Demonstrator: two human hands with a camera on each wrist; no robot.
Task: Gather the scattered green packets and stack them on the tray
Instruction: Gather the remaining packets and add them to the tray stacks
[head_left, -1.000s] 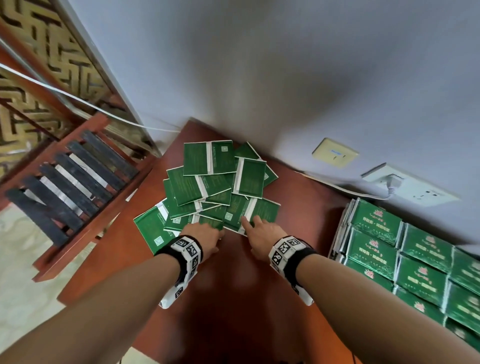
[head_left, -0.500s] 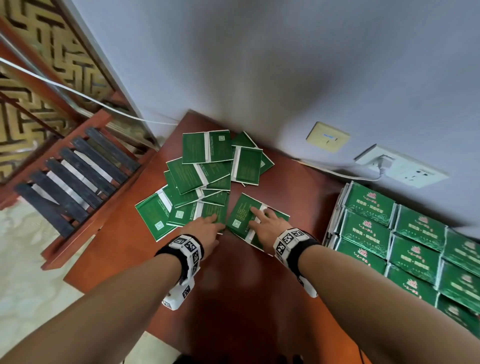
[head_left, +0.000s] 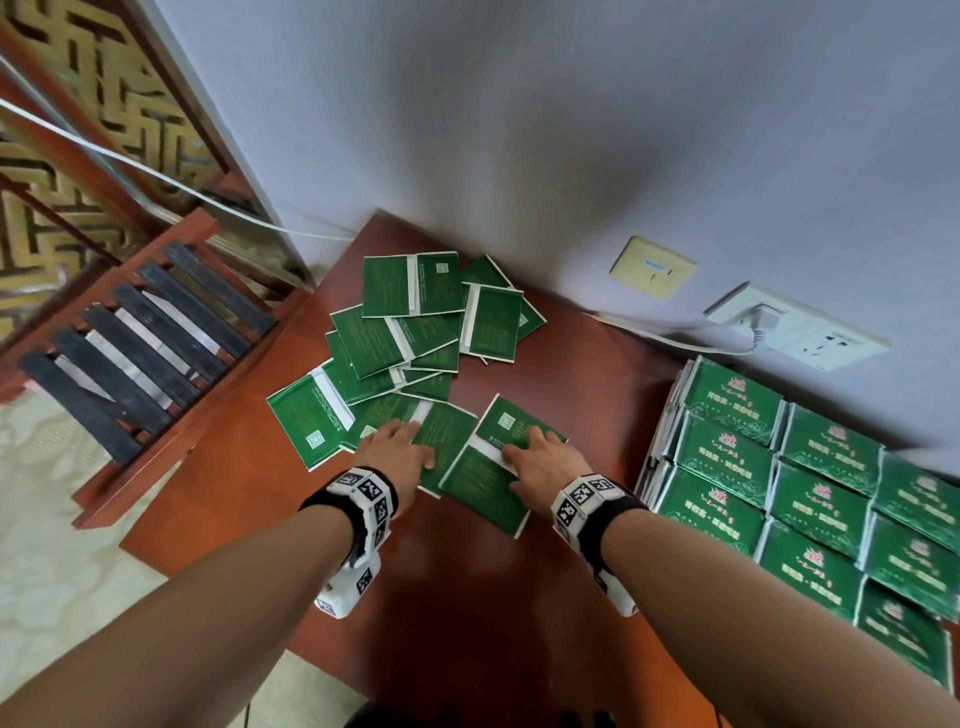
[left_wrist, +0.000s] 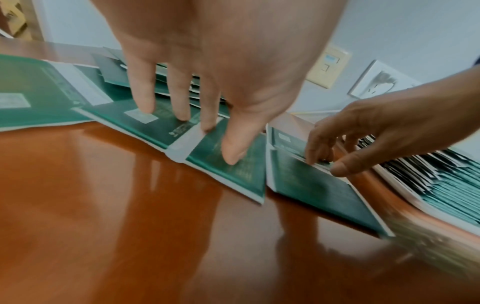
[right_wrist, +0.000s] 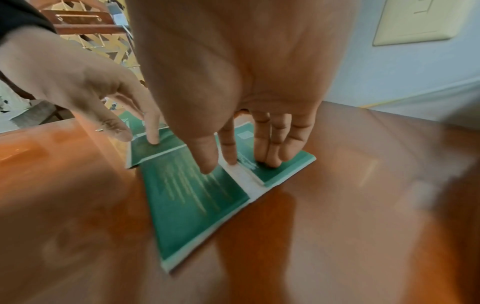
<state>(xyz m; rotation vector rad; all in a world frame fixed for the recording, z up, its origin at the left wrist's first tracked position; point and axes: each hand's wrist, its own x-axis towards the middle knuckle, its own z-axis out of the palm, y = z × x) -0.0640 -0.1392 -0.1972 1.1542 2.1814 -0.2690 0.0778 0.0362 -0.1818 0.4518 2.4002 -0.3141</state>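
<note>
Fingers (right_wrist: 270, 144) of the right hand (head_left: 543, 460) press flat on one packet (right_wrist: 192, 203); the left hand (head_left: 397, 452) presses another packet (left_wrist: 233, 168). Only the head view shows the packet pile (head_left: 410, 332) toward the tabletop (head_left: 467, 597) far edge.

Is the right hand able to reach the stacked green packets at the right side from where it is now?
Probably yes. The right hand presses one packet; bare table separates it from the stacked packets.

Bare table (head_left: 467, 597) lies open on the near side of the loose packets (head_left: 405, 332). The wall (head_left: 571, 156) closes off the far side, and the stacked packets (head_left: 810, 499) block the right.
</note>
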